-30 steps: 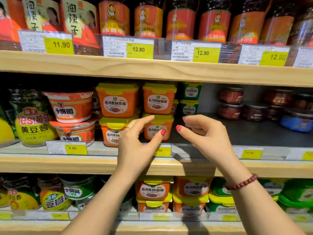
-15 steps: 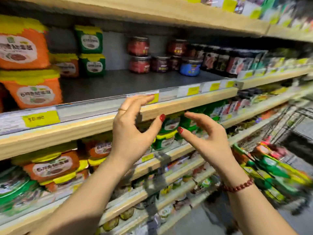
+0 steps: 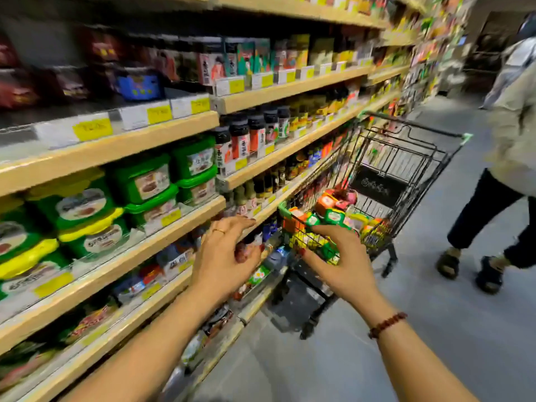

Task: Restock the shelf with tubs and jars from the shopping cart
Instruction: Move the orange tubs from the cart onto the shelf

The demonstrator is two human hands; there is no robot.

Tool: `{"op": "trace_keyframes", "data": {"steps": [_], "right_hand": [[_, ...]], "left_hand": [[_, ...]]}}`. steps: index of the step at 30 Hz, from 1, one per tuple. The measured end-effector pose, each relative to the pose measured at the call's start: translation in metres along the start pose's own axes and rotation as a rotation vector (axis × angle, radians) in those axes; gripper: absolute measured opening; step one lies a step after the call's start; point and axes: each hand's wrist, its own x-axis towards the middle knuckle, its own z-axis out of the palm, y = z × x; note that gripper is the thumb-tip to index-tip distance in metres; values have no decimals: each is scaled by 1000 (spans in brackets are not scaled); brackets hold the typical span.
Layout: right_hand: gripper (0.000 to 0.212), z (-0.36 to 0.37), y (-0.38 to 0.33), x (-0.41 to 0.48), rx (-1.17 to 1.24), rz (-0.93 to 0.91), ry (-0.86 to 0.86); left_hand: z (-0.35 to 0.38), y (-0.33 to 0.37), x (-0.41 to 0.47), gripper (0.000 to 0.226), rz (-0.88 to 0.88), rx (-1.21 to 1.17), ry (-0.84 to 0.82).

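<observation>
Grabbing at the piled tubs [image 3: 329, 211] could topple the heap or drop one, since they lie jumbled at angles in the near end of the shopping cart [image 3: 406, 158]. They look squat, orange and green, blurred. The right hand [image 3: 339, 262] hovers at the cart's corner, the left hand [image 3: 226, 256] near the shelf [image 3: 185, 224], both loosely spread and empty. A passer-by [image 3: 510, 134] beyond the cart could bump it.

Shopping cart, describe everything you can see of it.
The shopping cart is a black wire basket on a dark frame, its handle bar tipped green, standing on the grey floor close beside the shelves. Orange and green tubs are heaped at its near end. The right hand hovers before its near corner; contact is unclear.
</observation>
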Motion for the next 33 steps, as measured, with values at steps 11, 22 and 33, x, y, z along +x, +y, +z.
{"op": "trace_keyframes", "data": {"steps": [11, 22, 33], "right_hand": [[50, -35, 139, 10, -168, 249, 40], [52, 0, 253, 126, -279, 358, -57], [57, 35, 348, 229, -137, 455, -231]], "left_hand": [[148, 17, 52, 51, 24, 21, -302], [272, -35, 176, 60, -38, -28, -416], [362, -91, 257, 54, -233, 37, -479]]}}
